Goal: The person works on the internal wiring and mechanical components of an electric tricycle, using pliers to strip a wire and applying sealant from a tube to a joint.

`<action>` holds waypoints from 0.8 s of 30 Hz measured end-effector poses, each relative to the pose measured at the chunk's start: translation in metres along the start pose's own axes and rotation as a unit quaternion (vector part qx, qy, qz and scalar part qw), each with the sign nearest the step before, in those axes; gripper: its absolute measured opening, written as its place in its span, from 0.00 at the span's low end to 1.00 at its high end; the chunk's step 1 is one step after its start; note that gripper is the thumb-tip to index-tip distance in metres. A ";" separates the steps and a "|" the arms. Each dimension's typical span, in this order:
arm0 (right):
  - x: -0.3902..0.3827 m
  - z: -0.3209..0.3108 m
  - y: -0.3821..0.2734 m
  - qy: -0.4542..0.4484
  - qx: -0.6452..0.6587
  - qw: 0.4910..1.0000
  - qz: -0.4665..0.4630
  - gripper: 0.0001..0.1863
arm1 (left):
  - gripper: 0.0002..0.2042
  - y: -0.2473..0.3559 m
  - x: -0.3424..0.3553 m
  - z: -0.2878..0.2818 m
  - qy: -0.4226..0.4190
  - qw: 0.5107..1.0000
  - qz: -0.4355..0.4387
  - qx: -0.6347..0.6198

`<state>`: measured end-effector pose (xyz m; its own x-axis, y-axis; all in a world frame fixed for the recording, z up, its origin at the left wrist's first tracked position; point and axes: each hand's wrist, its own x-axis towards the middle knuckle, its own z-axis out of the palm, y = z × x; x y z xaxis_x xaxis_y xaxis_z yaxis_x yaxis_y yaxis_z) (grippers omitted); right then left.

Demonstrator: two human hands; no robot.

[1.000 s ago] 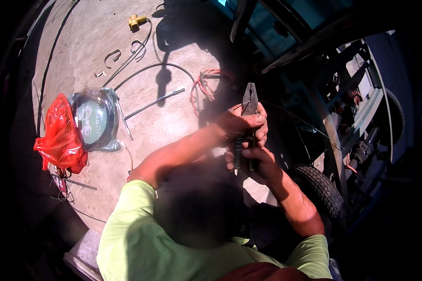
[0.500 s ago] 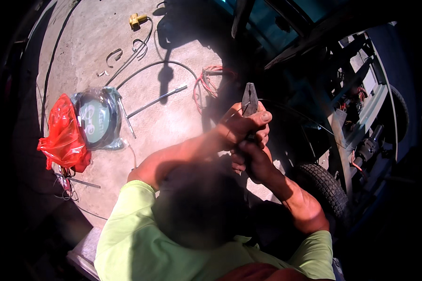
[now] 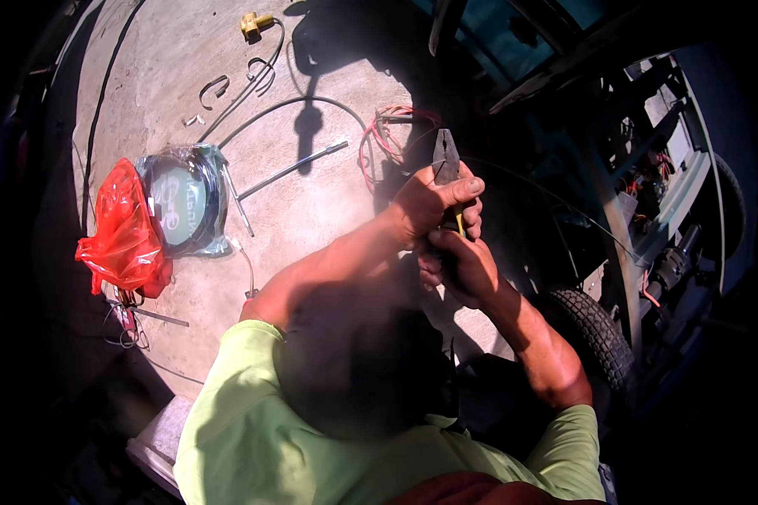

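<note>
Metal pliers point away from me, jaws up, in front of my body. My left hand is closed around them just below the jaws, its thumb lying across the metal. Beneath it, my right hand is wrapped round the handles, where a strip of yellow grip shows between the two hands. A short thin piece like wire sticks out beside the jaws; whether it is pinched in them I cannot tell. The rest of the handles is hidden by my fingers.
A vehicle frame with a tyre stands at right. On the concrete lie a red plastic bag, a bagged coil of black cable, a metal T-bar, a red cable and a yellow connector.
The view has shifted slightly, moving the floor items a little right and up. Both hands keep hold of the pliers, and more of the yellow grip shows between them.
</note>
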<state>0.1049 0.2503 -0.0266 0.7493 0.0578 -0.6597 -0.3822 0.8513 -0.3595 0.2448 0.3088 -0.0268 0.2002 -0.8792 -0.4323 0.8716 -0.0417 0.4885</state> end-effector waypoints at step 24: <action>-0.003 -0.003 -0.020 0.026 -0.387 0.917 -0.095 0.17 | 0.06 0.014 -0.014 -0.034 0.156 0.770 0.404 0.469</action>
<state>0.1081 0.2315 -0.0196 0.8229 -0.0954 -0.5601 -0.5320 0.2165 -0.8186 0.2690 0.3367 -0.0395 0.7324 -0.6476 0.2101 -0.2714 0.0053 0.9624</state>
